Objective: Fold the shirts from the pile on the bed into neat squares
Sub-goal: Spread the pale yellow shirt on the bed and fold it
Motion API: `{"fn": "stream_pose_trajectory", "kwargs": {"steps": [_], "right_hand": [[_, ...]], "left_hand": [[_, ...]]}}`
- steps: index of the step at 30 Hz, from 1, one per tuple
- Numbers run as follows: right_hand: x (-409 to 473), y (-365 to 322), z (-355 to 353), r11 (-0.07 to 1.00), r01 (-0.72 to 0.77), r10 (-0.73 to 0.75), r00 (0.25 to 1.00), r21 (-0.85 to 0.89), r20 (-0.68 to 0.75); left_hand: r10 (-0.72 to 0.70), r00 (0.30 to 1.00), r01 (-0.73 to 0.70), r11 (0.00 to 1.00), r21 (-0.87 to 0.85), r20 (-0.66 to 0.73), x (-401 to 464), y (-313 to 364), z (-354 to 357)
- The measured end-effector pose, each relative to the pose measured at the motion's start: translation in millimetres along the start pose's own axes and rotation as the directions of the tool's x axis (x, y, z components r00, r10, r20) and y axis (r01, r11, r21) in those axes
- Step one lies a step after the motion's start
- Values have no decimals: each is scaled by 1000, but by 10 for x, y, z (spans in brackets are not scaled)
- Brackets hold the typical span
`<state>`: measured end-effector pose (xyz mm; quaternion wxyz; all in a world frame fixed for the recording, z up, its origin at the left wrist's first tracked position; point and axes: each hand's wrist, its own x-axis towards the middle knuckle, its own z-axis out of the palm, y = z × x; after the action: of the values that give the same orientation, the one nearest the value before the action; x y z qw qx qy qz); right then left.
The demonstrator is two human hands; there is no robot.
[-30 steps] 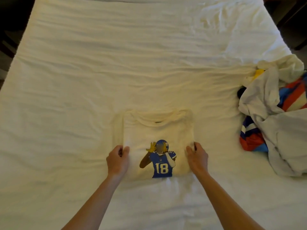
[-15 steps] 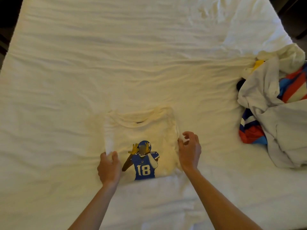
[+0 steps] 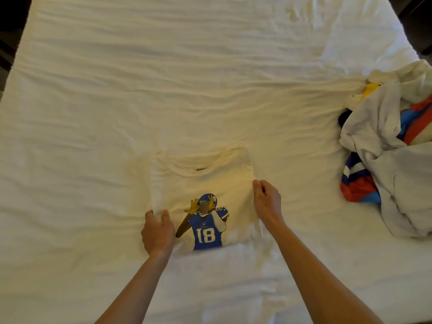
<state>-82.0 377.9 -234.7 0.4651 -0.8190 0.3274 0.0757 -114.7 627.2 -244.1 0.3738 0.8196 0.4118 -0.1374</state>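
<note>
A cream shirt [image 3: 210,183], folded to a square with a blue number 18 football print facing up, lies on the bed near me. My left hand [image 3: 157,231] pinches the shirt's lower left edge between thumb and fingers. My right hand [image 3: 267,202] grips the shirt's right edge with curled fingers. The pile of unfolded shirts [image 3: 392,146], white, grey and red-blue striped, sits at the bed's right edge.
The bed [image 3: 163,78] is covered with a wrinkled white sheet that stretches far ahead and to the left. Dark floor shows past the bed's upper corners.
Both hands have slid the folded shirt a little to the left across the sheet. My right hand has moved up along the shirt's right edge.
</note>
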Motion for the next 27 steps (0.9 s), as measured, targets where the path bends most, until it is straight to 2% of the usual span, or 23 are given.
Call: {"fn": "stream_pose_trajectory", "kwargs": {"steps": [3, 11, 17, 23, 27], "right_hand": [[-23, 99, 38, 993, -117, 118, 992, 20, -51], [46, 123, 68, 998, -64, 62, 996, -22, -71], [43, 150, 64, 987, -157, 154, 986, -36, -70], [-431, 317, -16, 965, -157, 147, 987, -209, -65], [-588, 500, -92, 1000, -27, 26, 998, -9, -62]], "left_hand": [[8, 1000, -8, 1000, 19, 1, 4, -8, -4], [42, 999, -43, 999, -17, -23, 61, -45, 4], [86, 996, -85, 996, 20, -32, 122, -120, 14], [188, 980, -183, 979, 84, -59, 5, -244, -39], [259, 963, -257, 966, 41, -71, -2, -392, -78]]}}
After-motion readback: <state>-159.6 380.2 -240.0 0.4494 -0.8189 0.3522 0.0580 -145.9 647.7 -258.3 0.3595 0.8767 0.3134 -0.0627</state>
